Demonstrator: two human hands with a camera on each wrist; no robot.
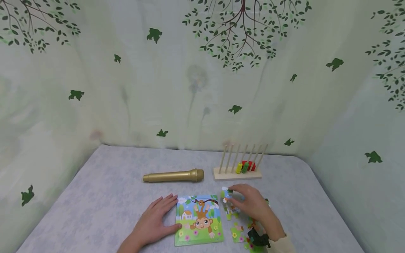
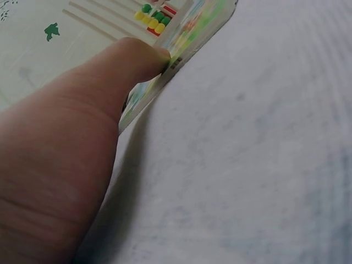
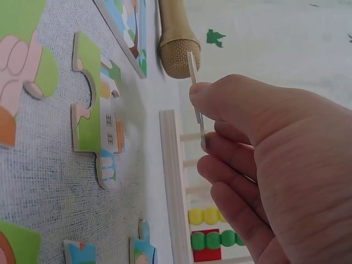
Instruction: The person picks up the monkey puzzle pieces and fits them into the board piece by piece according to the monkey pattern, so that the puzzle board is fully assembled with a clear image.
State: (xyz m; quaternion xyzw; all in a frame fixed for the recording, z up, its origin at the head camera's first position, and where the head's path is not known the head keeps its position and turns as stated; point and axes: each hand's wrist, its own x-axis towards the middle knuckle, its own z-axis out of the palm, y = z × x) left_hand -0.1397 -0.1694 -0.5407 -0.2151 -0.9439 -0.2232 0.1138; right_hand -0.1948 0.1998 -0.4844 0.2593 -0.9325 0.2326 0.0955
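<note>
One puzzle piece [image 3: 192, 66]: pinched in the right fingers and seen nearly edge-on, thin as board; it seems lifted off the surface, over the scattered pieces.
Feel of the piece: probably light and stiff, not slippery, its narrow tabs the likeliest part to bend or chip; I'd take it by the opposite edges or flat faces, clear of the tabs.
Right hand [image 1: 253, 203]: thumb and forefinger nearly closed, parted by little more than the piece between them; the other fingers curl loosely below and hold nothing that I can see.
Left hand [image 1: 155, 221]: fingers stretched out and relaxed, tips at the upper left edge of the picture board, thumb resting on its left side; it steadies more than it grips, I'd judge.
Picture board [image 1: 199, 237]: lies flat, showing a monkey hanging from a branch beside a little house.
Loose pieces [image 3: 88, 132]: scattered right of the board, partly hidden under the right hand and wrist; I can't count them.
Gold microphone [image 1: 171, 176]: on its side behind the board.
Peg rack [image 1: 227, 174]: behind the right hand, with yellow beads [image 1: 238, 168] and green beads [image 1: 245, 167] on its rods.
Surface [image 1: 110, 182]: pale grey, mottled, reaching back to a leaf-printed backdrop [image 1: 171, 88].
</note>
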